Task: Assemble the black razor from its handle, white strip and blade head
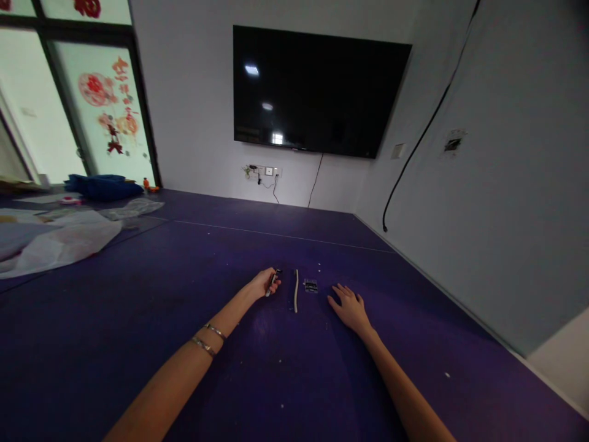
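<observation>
My left hand (265,282) is closed around a small dark and silver hand tool (271,285); its exact kind is too small to tell. Just right of that hand, a pale, slightly bent length of cable or cord (296,291) lies on the purple surface (257,368). Beside the cord is a small flat clear packet or card with dark parts (311,286). My right hand (350,309) rests on the surface to the right of the packet, fingers spread and holding nothing.
Tiny white bits (319,267) lie beyond the packet. Clear plastic sheeting (78,239) and a blue cloth bundle (103,186) are at the left. A black cable (418,138) hangs down the right wall, and a television (317,92) is mounted on the far wall.
</observation>
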{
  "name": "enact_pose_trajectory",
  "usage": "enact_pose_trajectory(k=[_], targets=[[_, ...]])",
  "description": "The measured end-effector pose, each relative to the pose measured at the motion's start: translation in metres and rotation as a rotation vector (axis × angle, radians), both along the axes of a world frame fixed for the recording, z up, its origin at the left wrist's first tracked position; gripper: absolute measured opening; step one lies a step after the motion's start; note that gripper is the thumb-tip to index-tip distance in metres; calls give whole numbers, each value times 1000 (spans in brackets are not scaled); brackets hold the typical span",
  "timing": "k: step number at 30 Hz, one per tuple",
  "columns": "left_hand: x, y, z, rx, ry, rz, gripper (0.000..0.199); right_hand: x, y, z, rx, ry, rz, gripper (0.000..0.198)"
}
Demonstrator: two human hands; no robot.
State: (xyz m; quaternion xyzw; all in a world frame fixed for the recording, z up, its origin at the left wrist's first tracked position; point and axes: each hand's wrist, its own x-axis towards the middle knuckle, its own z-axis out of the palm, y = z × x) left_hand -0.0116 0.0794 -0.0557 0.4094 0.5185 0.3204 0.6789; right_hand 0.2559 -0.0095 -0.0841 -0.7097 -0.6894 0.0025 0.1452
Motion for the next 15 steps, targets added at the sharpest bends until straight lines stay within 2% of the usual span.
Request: enact_pose_trajectory(k=[6,9,15], targets=[[-7,4,2,-165,-26,-50,35,0,0,1,-10,-9,1,53],[-7,3,3,-195,-1,-36,41,1,0,0,-2,-6,5,53],[-6,-2,9,-216,41,-26,41,2,2,-2,3,-5,5,54]])
